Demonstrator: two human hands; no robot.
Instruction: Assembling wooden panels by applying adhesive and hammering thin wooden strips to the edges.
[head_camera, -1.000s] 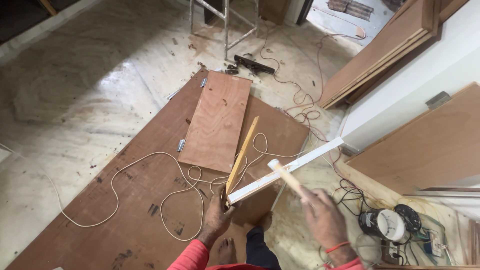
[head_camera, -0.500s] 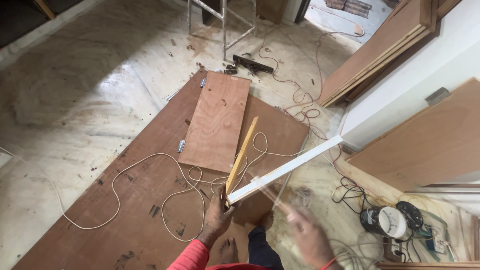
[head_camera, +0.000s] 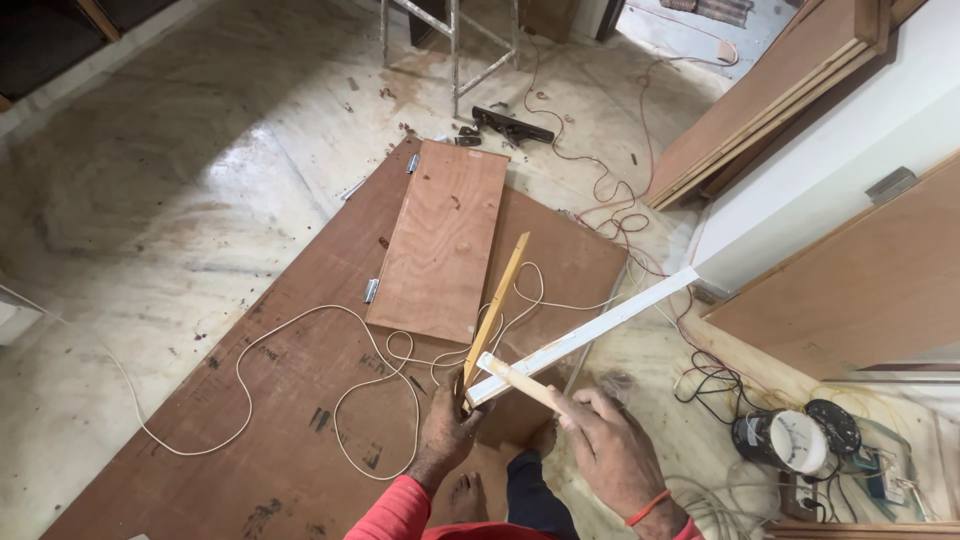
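My left hand (head_camera: 448, 432) grips the near ends of a thin yellow wooden strip (head_camera: 497, 305) and a long white strip (head_camera: 600, 325), which meet in a V just above it. My right hand (head_camera: 612, 458) is closed on a short pale wooden stick (head_camera: 515, 378), maybe a tool handle. The stick's far end touches the near end of the white strip. Both strips slant away over a large brown plywood sheet (head_camera: 300, 440) on the floor.
A smaller plywood panel (head_camera: 445, 240) with hinges lies on the sheet, and a white cord (head_camera: 300, 320) loops across it. Metal stand legs (head_camera: 455, 45) and a dark tool (head_camera: 512, 125) are beyond. Wooden door panels (head_camera: 860, 290) lean at right. A round power tool (head_camera: 785, 440) sits among cables. My bare foot (head_camera: 468, 495) is below.
My right hand swung down in a blur, then brought the stick in against the near end of the white strip. The left hand and both strips stayed put.
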